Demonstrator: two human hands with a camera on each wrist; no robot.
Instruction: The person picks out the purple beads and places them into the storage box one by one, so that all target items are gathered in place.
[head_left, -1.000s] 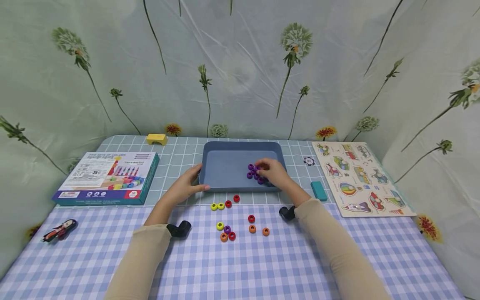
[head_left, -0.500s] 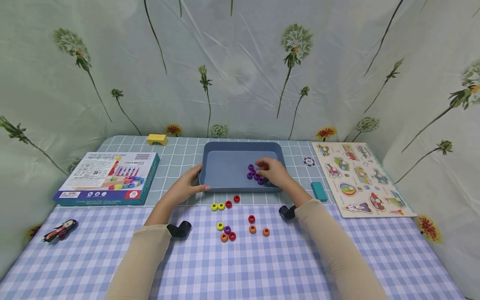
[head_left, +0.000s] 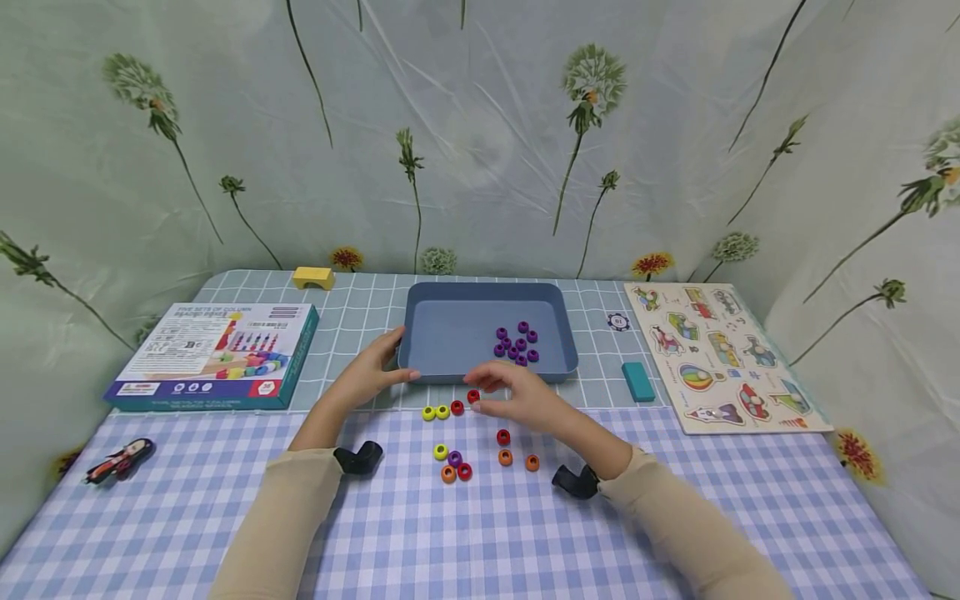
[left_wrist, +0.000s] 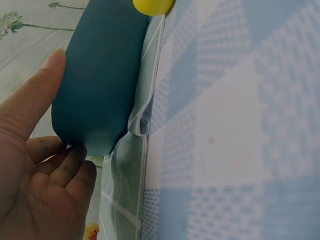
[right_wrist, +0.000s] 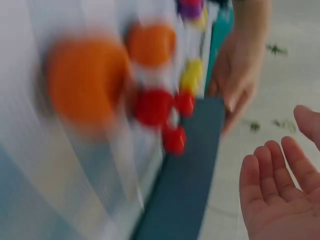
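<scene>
A blue-grey tray (head_left: 457,333) holds several purple beads (head_left: 521,343) in its right part. My left hand (head_left: 363,371) holds the tray's near left corner; in the left wrist view the thumb (left_wrist: 55,62) lies along the wall and the other fingers curl at the corner. My right hand (head_left: 517,396) hovers at the tray's near edge, fingers apart and nothing between them, close to a red bead (head_left: 473,397). Another red bead (head_left: 457,407) and two yellow beads (head_left: 435,412) lie left of it. An orange bead (right_wrist: 87,82) looms blurred in the right wrist view.
More loose beads lie nearer on the checked cloth, among them a purple bead (head_left: 454,459) and a red bead (head_left: 503,437). At left sit a toy box (head_left: 213,354) and a small figure (head_left: 120,461). A teal block (head_left: 638,382) and picture puzzle board (head_left: 720,358) lie at right.
My right hand has left the purple beads inside the tray and come nearer and to the left, over the near rim. My left hand and the tray have stayed put.
</scene>
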